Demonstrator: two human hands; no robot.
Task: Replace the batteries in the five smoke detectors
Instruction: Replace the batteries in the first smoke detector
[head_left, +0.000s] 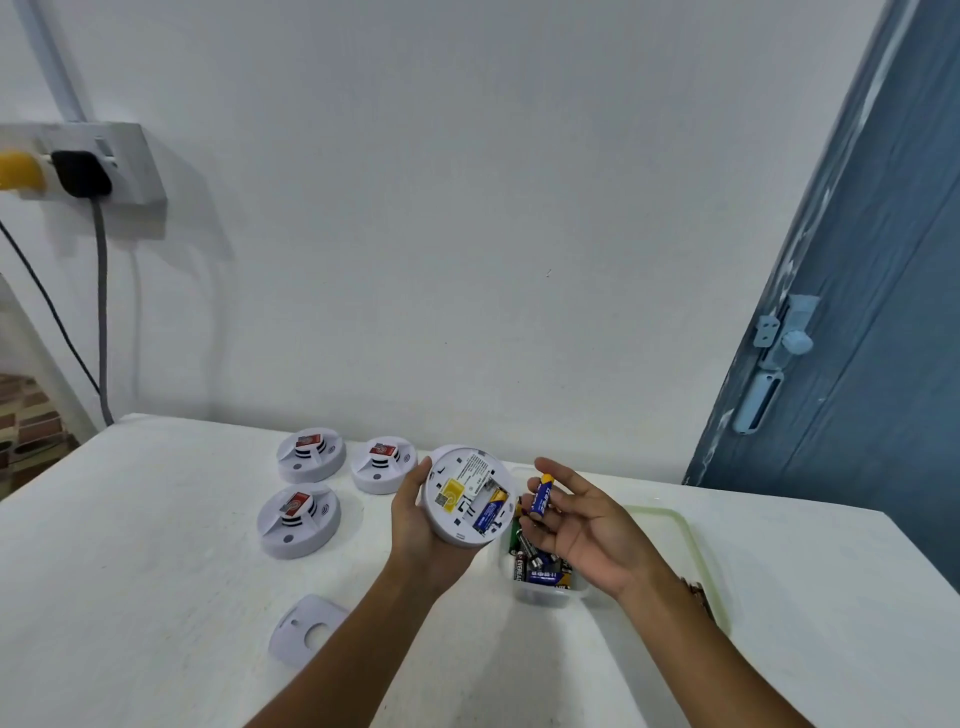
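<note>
Plain domestic room, likely a home. White painted wall (467, 208) with surface-mounted white socket box (98, 161), black plug (80, 174) and grey cable (102, 312). Blue wooden door (872, 322) with pale painted-over latch (779, 343). White cloth-covered table (156, 545).

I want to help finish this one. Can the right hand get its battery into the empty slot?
Probably yes. The right hand pinches a battery right beside the open smoke detector, which the left hand holds with its back facing up. One battery already sits inside, and nothing lies between.
</note>
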